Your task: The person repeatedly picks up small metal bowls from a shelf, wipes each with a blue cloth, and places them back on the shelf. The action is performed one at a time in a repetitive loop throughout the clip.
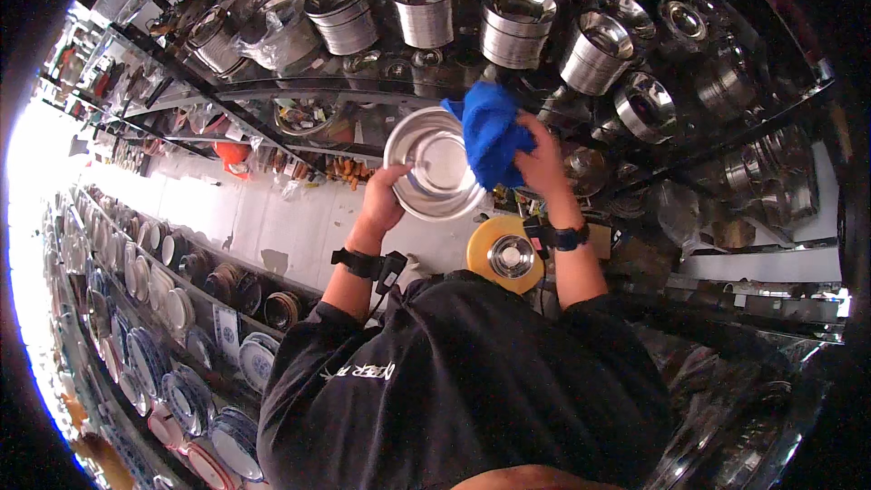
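My left hand [382, 203] grips the left rim of a round stainless steel basin [435, 156], thumb over the inside edge. The basin is tilted with its hollow towards me. In my right hand [542, 160] is a bunched blue cloth [491, 133], which overlaps the basin's right rim; whether it presses on the metal I cannot tell. Below my right hand a yellow round stool [480, 265] stands, with a small shiny steel bowl [512, 256] on its seat.
Stacks of steel bowls [520, 30] fill the glass shelf [381, 85] in front. Rows of upright plates [255, 357] line a rack on the left. A light tiled floor [286, 218] runs between them. More metalware [769, 177] stands on the right-hand shelves.
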The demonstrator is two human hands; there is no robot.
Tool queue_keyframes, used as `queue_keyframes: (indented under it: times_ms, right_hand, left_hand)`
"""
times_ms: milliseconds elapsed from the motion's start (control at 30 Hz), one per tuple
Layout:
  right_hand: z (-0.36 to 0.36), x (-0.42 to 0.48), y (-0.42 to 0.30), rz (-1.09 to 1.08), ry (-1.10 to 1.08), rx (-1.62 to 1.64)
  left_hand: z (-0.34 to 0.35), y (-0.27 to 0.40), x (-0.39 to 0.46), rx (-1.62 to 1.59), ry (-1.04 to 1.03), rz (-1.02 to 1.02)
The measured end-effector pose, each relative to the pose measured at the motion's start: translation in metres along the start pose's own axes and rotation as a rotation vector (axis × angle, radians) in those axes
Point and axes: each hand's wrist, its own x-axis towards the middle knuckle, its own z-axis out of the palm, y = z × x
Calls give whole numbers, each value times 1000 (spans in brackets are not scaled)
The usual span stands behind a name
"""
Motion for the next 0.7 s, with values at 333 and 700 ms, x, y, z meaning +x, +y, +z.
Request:
queue_keyframes:
  times_ms: [333, 700]
  right_hand:
    - [40, -44, 10, 159, -482, 77]
    - [-23, -66, 59, 185, -260, 235]
  left_hand:
    - [22, -26, 27, 310, 129, 194]
    - [43, -45, 14, 374, -28, 8]
